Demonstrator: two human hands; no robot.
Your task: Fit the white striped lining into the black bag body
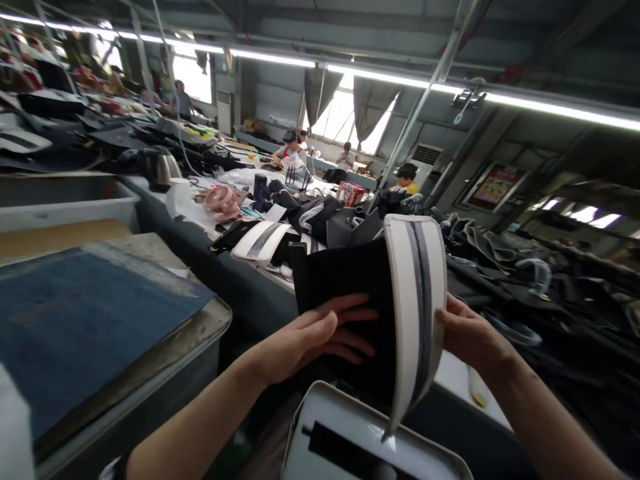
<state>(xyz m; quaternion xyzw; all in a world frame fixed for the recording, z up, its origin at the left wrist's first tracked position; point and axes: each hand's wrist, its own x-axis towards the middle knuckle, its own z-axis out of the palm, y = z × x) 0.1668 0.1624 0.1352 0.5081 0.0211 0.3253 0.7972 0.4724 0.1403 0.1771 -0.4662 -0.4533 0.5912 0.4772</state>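
In front of me is a black fabric piece (345, 273) with a stiff white panel (406, 267) along its right side, a dark grey stripe down the panel's middle. My right hand (473, 333) pinches the panel's right edge between thumb and fingers. My left hand (320, 333) lies against the black fabric with its fingers stretched out and spread. Below them is a white tray-like surface (325, 400) with a raised rim, bearing a black strip (345, 450). A similar white striped panel (261, 241) rests on the table beyond.
A bin with a blue sheet (95, 313) on top stands to my left. The cluttered table holds a metal kettle (161, 168), a pink fan (221, 202) and a red box (351, 193). Dark pieces (570, 313) are heaped on the right. Several people sit farther back.
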